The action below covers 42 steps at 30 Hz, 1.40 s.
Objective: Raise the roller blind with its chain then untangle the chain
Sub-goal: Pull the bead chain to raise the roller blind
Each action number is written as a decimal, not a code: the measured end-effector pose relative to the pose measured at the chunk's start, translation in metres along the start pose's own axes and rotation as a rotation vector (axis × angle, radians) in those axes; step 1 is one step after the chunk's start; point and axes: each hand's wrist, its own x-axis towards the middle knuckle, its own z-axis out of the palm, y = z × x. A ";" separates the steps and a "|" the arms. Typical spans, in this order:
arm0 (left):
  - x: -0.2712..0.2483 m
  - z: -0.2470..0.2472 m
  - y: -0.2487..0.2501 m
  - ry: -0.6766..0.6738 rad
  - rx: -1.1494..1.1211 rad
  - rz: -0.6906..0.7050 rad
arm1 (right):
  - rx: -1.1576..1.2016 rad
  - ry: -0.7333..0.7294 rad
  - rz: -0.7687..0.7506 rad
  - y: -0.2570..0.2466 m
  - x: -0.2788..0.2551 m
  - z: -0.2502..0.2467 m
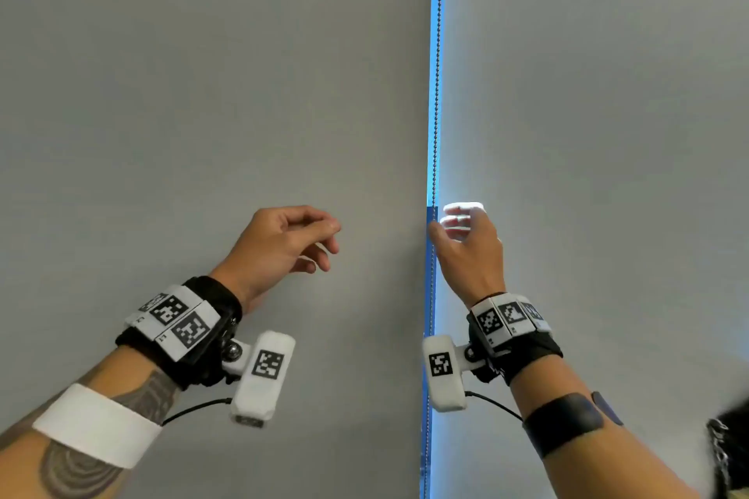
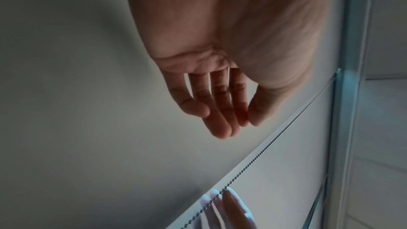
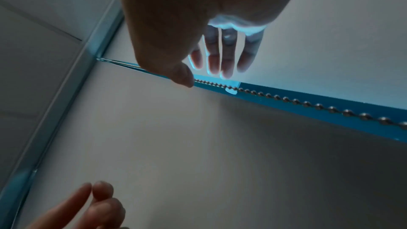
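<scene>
A dark bead chain [image 1: 437,93] hangs straight down the bright blue gap between two lowered grey roller blinds, the left blind [image 1: 202,93] and the right blind [image 1: 587,93]. My right hand [image 1: 446,224] is at the chain at mid height. Its thumb tip touches the chain [image 3: 286,99] and its fingers [image 3: 226,53] are spread straight behind it. A small clear connector [image 3: 231,90] sits on the chain just below the thumb. My left hand [image 1: 312,241] hovers in front of the left blind, fingers [image 2: 220,111] relaxed and holding nothing, well left of the chain [image 2: 264,149].
A pale metal frame [image 2: 345,93] runs along the top of the blinds, with ceiling panels beyond it. Both blinds fill the whole head view. The chain continues down past my right wrist camera [image 1: 444,373] to the bottom edge.
</scene>
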 end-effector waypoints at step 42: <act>0.050 0.158 -0.002 -0.103 -0.655 -0.296 | 0.254 -0.352 -0.066 0.107 -0.062 0.019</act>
